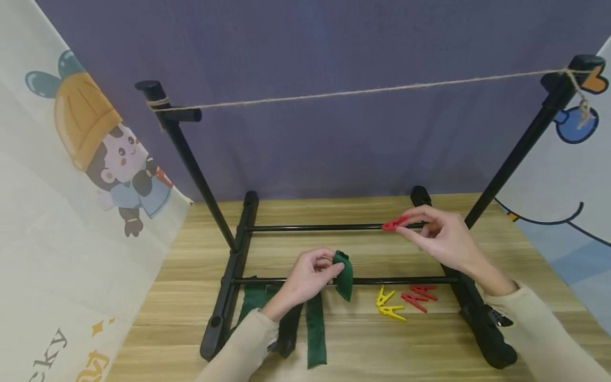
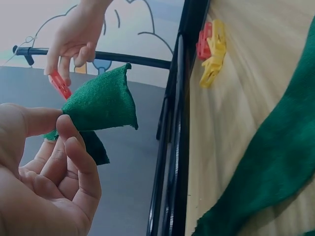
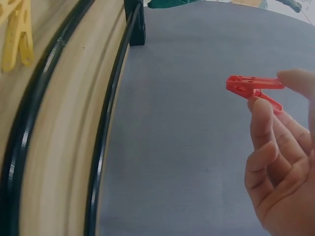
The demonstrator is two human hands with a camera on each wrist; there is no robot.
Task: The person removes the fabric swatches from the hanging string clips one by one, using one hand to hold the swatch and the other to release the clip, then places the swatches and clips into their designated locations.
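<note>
My left hand (image 1: 310,276) pinches a small piece of green cloth (image 1: 344,277) between thumb and fingers, above the rack's front bar. In the left wrist view the cloth (image 2: 101,101) fans out beyond the fingertips, with a second darker flap hanging below. To the right and farther back, my right hand (image 1: 441,236) holds a red clothespin (image 1: 393,224) by its handle ends. The right wrist view shows this clothespin (image 3: 251,87) between thumb and fingers, its nose pointing away from the hand. Overhead, a twine line (image 1: 363,91) runs between the two posts.
Several green cloth strips (image 1: 316,331) lie on the wooden table (image 1: 372,355) by the left forearm. Yellow clothespins (image 1: 392,312) and red clothespins (image 1: 414,301) lie in front of the front bar (image 1: 396,280). Black posts (image 1: 195,164) rise on both sides.
</note>
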